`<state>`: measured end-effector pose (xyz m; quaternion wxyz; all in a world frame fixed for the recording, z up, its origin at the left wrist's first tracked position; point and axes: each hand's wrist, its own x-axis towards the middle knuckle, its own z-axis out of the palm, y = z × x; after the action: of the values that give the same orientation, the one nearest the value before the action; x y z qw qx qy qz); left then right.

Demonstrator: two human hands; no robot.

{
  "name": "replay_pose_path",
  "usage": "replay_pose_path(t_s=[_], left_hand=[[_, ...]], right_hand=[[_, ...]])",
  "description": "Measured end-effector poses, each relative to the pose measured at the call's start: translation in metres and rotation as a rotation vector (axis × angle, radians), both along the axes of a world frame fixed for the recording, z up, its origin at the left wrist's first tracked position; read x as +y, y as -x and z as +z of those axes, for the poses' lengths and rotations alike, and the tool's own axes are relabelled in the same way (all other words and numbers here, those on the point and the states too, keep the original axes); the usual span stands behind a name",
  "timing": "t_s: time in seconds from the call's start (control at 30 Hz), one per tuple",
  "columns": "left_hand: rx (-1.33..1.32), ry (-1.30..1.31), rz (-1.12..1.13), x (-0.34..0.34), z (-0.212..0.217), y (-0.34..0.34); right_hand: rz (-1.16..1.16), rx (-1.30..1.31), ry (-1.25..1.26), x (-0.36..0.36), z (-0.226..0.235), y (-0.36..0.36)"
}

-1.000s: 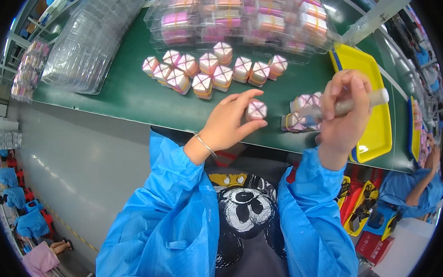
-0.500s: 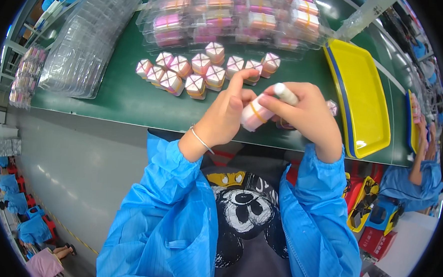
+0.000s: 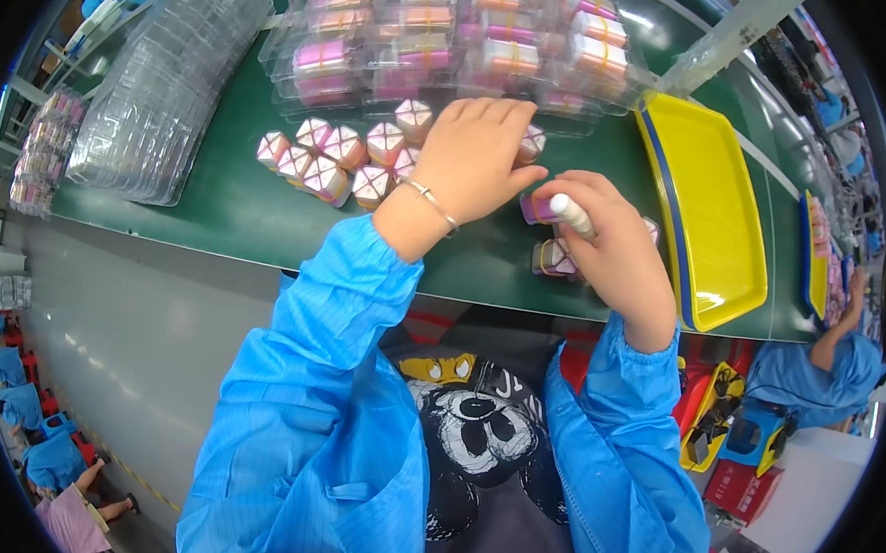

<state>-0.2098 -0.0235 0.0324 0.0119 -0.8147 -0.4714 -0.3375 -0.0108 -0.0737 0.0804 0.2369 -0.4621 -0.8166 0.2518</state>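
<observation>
My left hand (image 3: 474, 158) reaches over the right part of a group of hexagonal bundles (image 3: 325, 178). Its thumb stands apart from the fingers; the fingertips are hidden, and a bundle (image 3: 531, 146) shows beside them. These bundles are pastel wedge-shaped pieces with pale tops. My right hand (image 3: 615, 240) is closed around a slim white capped tube (image 3: 573, 213), pen-like in shape. A pink banded bundle (image 3: 539, 209) is at that hand's fingertips; whether they grip it too, I cannot tell. Below it another bundle (image 3: 552, 258) rests on the green table (image 3: 464, 263).
Clear plastic trays (image 3: 415, 50) of banded bundles are stacked at the back. Nested clear trays (image 3: 167, 92) stand at the left. Yellow and blue trays (image 3: 721, 231) lie to the right, beside a translucent post (image 3: 731, 41). Another person's arm (image 3: 841, 322) is at far right.
My left hand has moved away from the right hand to above the bundle group. The pink bundle is lower, beside the right hand, which still holds the white tube.
</observation>
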Motion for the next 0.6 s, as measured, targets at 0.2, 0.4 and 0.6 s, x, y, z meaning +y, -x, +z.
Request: replay_pose_path(t_s=[0.2, 0.4, 0.6], left_hand=[[-0.017, 0.032, -0.001, 0.010, -0.006, -0.009], [-0.291, -0.187, -0.018, -0.039, 0.038, 0.007], [-0.465, 0.029, -0.083, -0.095, 0.022, 0.026]], right_hand=[[-0.079, -0.094, -0.070, 0.000, 0.001, 0.001], [-0.284, 0.302, 0.011, -0.005, 0.023, -0.005], [-0.198, 0.959, -0.076, -0.016, 0.035, 0.010]])
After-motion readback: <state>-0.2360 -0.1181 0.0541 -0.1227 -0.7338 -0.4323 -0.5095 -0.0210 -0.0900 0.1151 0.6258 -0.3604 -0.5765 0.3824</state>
